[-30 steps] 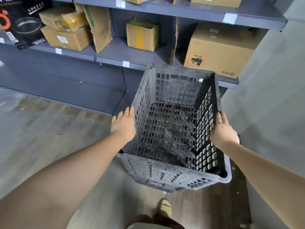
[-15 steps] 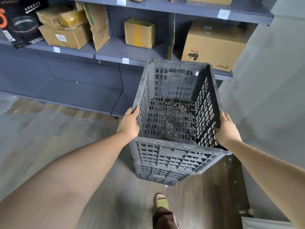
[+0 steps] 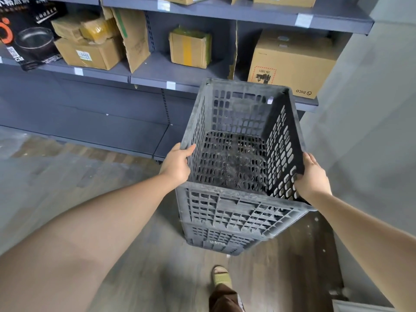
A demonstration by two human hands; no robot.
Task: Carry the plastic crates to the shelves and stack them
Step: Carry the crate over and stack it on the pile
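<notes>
A dusty black perforated plastic crate [image 3: 236, 212] hangs in front of me above the floor, empty, its open top tipped toward me. My left hand [image 3: 176, 164] grips its left rim, thumb hooked over the edge. My right hand [image 3: 311, 176] holds the right rim, fingers on the outside wall. The grey shelf unit [image 3: 157, 73] stands just beyond the crate's far edge.
Cardboard boxes fill the middle shelf, among them a large one [image 3: 290, 61] right behind the crate and a small taped one [image 3: 190, 49]. A grey wall [image 3: 371, 131] closes the right side. My sandalled foot [image 3: 220, 275] is on the wooden floor below the crate.
The crate has come closer to the shelves and tipped so its near wall faces me. My left thumb now hooks over the rim. I have stepped forward.
</notes>
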